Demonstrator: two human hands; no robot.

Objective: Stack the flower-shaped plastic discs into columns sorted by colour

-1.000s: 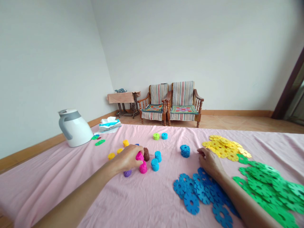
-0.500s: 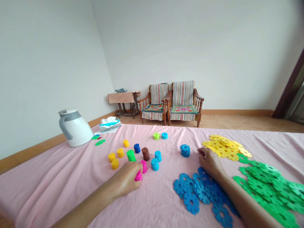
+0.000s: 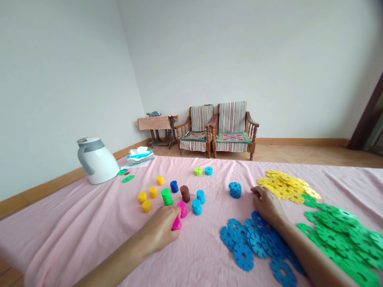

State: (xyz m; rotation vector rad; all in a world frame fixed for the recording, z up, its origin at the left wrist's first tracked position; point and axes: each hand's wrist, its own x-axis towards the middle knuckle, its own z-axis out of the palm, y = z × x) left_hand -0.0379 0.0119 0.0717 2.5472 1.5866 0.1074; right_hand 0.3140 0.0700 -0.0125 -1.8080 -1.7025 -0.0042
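Observation:
My left hand (image 3: pixel 163 228) is closed round a pink stack of snowflake discs (image 3: pixel 176 225) resting on the pink cloth (image 3: pixel 74 227). A second pink stack (image 3: pixel 182 209) stands just beyond it. Around these stand green (image 3: pixel 166 196), brown (image 3: pixel 185 193), dark blue (image 3: pixel 174 186), light blue (image 3: pixel 196 207) and several yellow stacks (image 3: pixel 146 205). My right hand (image 3: pixel 265 205) lies curled on the cloth at the far edge of loose blue discs (image 3: pixel 254 243), near a blue stack (image 3: pixel 235 189); its fingertips are hidden.
Loose yellow discs (image 3: pixel 289 185) and green discs (image 3: pixel 341 235) lie at the right. A white kettle (image 3: pixel 97 160) and a tissue pack (image 3: pixel 140 156) sit at the far left. Two wooden chairs (image 3: pixel 218 129) and a small table (image 3: pixel 155 125) stand by the wall.
My left hand drew back toward me from the cluster with one pink stack and set it down closer in, uncovering the green and yellow stacks. The right hand stayed put.

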